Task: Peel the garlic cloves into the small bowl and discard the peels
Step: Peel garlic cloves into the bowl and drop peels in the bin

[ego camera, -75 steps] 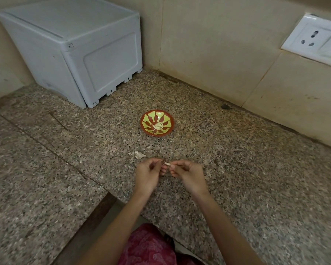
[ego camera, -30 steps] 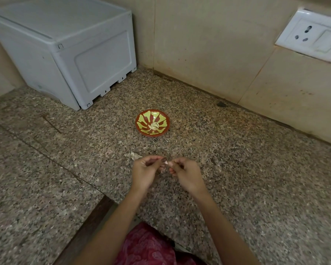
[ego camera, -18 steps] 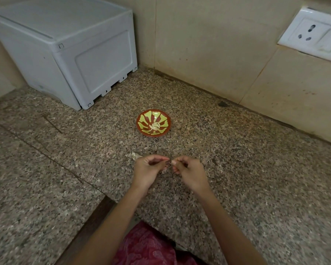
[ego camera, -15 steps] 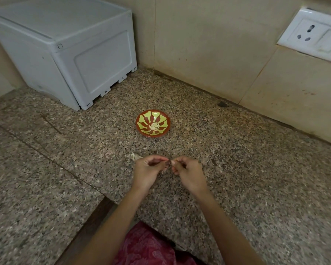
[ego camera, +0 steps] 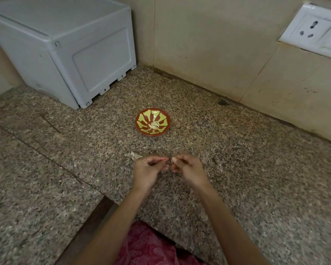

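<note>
A few peeled cloves (ego camera: pixel 154 125) already lie in the small bowl (ego camera: pixel 141 119). In front of the bowl, the right hand (ego camera: pixel 187 168) pinches another garlic clove (ego camera: pixel 174 159), and the left hand (ego camera: pixel 148 170) pinches at its end (skin on or off, too small to tell). One peel scrap (ego camera: pixel 135 155) near the bowl awaits discarding.

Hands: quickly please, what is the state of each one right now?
Left hand: closed, fingertips pinching at the garlic clove, probably its peel.
Right hand: closed, holding the garlic clove.
</note>
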